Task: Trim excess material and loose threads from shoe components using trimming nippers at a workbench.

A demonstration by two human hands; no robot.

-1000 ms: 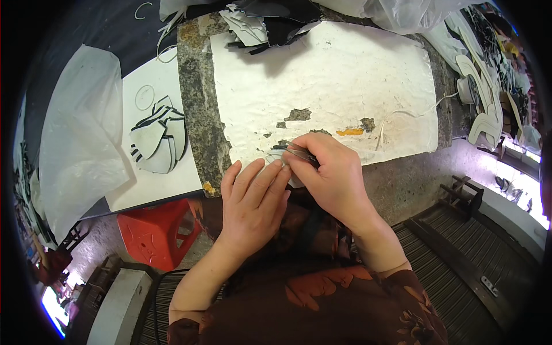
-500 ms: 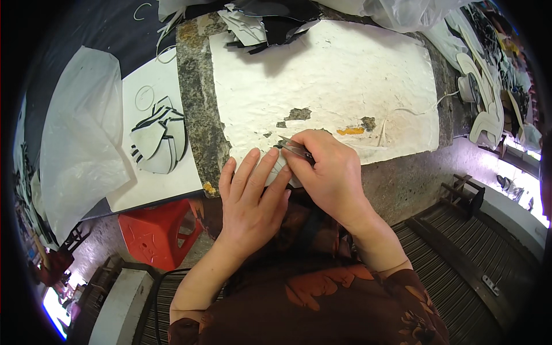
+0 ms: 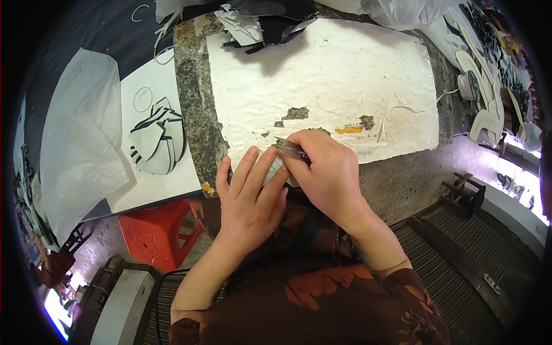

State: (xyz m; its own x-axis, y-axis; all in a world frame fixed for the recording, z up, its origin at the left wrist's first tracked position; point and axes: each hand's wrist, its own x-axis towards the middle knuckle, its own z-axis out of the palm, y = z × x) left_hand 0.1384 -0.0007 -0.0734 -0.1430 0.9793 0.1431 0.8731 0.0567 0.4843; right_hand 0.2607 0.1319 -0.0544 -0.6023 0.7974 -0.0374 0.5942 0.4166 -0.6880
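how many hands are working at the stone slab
2. The left hand lies flat, pressing a pale piece at the stone slab's near edge; the right hand beside it holds a small metal tool.

white mat (image 3: 345, 75), grey chips; red stool (image 3: 158, 230); black-striped white pieces (image 3: 155, 144); dark floral garment (image 3: 322, 299)
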